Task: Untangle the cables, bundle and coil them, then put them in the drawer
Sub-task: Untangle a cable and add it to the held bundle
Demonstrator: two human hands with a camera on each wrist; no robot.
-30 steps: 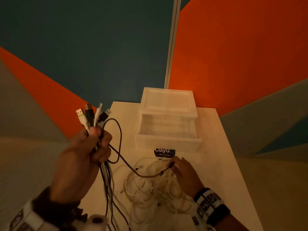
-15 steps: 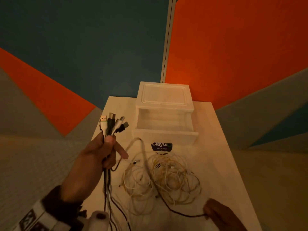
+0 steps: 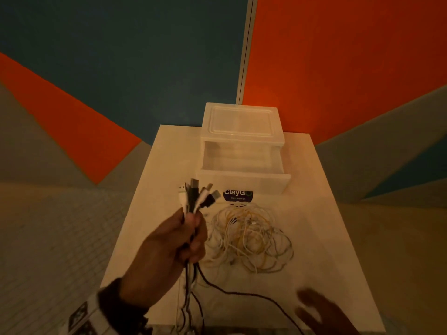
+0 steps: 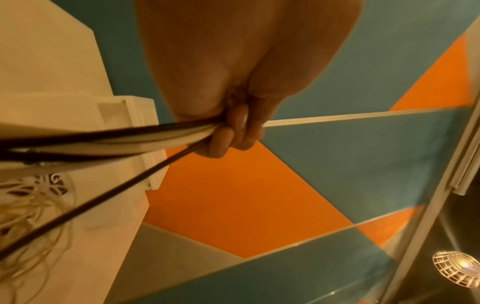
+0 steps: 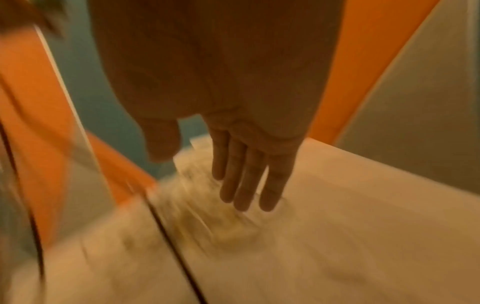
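Observation:
My left hand grips a bundle of black and white cables just below their plugs, held upright over the table's left side; in the left wrist view the fingers curl round the cords. One black cable trails from that fist across the table toward the near right. A tangle of white and yellowish cables lies mid-table. My right hand hovers blurred at the near right with straight fingers, holding nothing. The clear plastic drawer stands pulled out.
The drawer unit sits at the back of the white table, against blue and orange wall panels. A dark ClayGo sticker lies in front of the drawer. Table edges drop off left, right and near.
The right hand let go of the black cable it was pulling toward the near right, and now hovers open. The left hand lowered the bundle toward the table's middle.

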